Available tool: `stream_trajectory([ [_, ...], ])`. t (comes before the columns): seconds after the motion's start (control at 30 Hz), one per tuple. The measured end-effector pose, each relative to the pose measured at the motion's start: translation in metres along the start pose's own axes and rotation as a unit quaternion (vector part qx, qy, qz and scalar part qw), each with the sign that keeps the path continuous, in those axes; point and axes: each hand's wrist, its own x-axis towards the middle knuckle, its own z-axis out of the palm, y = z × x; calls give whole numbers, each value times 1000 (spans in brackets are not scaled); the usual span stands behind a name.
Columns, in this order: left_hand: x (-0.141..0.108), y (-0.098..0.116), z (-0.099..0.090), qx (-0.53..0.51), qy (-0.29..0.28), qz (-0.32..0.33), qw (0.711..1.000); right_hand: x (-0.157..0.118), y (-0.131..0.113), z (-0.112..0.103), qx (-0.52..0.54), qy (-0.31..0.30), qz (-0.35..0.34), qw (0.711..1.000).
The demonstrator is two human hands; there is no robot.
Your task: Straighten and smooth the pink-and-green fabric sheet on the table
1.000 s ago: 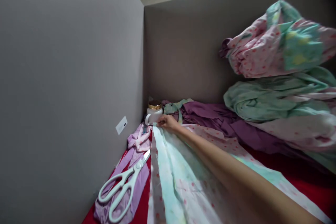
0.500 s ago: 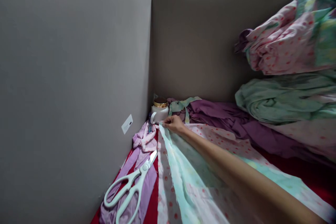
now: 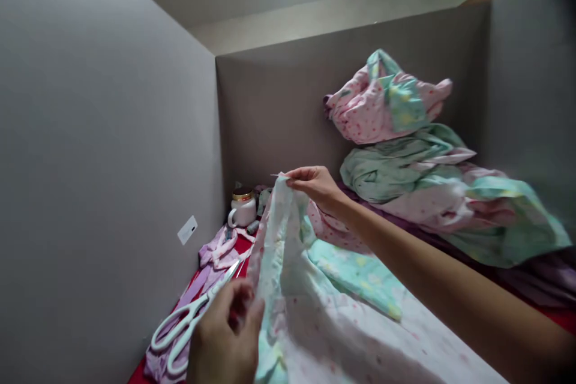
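Note:
My right hand [image 3: 314, 183] pinches the top corner of a pale mint and pink dotted cloth [image 3: 297, 252] between thumb and fingertips. The cloth hangs from that pinch, its long edge running down toward me. Low in the view is my left hand [image 3: 225, 336], its fingers curled and the thumb apart, beside the cloth's left edge with nothing visible in it. White-handled scissors [image 3: 189, 318] lie left of that hand on lilac fabric, partly hidden by it.
A white mug-shaped jar with a gold-rimmed lid [image 3: 243, 210] stands in the corner near a grey wall [image 3: 112, 162]. At the back right, bundled fabrics [image 3: 396, 156] are piled up. Lilac strips [image 3: 220, 252] lie over a red cover along the left wall.
My right hand has lifted the cloth's corner up from the surface. My left hand has come into view at the bottom. The camera has tilted up and turned right.

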Motion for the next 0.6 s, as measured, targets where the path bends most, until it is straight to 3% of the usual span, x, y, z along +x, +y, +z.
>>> stream_trajectory([
  [0.1, 33, 62, 4, 27, 145, 153, 977, -24, -36, -15, 33, 3, -13, 999],
  [0.17, 53, 95, 16, 10, 134, 198, 971, -43, -51, -21, 64, 9, -10, 998],
  [0.23, 67, 116, 34, -49, 48, 191, 979, -62, -59, -26, 93, 27, 0, 995],
  [0.3, 74, 124, 51, -130, -34, 156, 979, -78, -61, -32, 113, 49, 18, 992],
  [0.37, 76, 123, 66, -193, -78, 126, 970, -91, -56, -39, 138, 64, 46, 987],
  [0.47, 74, 117, 79, -216, -103, 119, 964, -102, -42, -49, 174, 67, 70, 980],
  [0.6, 71, 114, 84, -150, -113, 140, 972, -106, -26, -57, 202, 56, 48, 977],
])
